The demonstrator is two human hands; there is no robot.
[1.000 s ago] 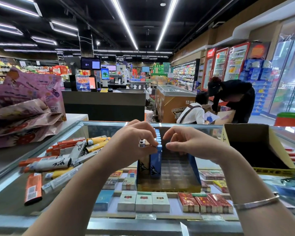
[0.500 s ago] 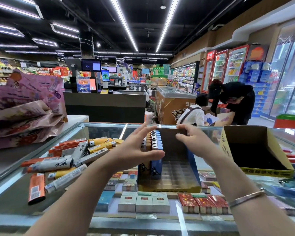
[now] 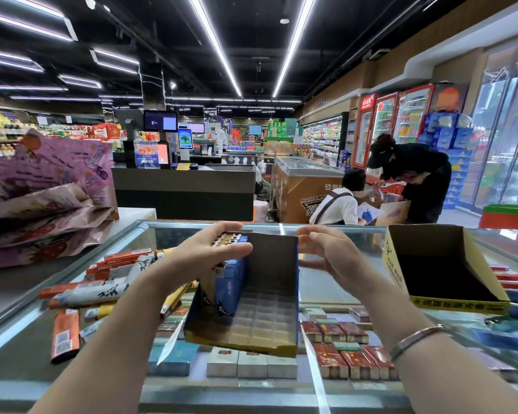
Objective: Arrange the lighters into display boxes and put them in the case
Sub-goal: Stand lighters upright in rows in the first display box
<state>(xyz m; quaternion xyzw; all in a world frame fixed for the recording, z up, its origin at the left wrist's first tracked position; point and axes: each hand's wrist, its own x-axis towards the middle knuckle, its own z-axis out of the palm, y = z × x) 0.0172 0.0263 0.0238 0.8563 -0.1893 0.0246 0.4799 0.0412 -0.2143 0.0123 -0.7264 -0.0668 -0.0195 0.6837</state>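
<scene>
The display box [image 3: 251, 294] is tipped up on the glass case [image 3: 326, 282]. A few lighters [image 3: 231, 282] are packed at its left side. They are pressed by the flat left hand [image 3: 210, 252]. Just right of the box, the right hand [image 3: 326, 252] is held loose, holding nothing. The box looks light and bendy, so it is best held by both side walls.
</scene>
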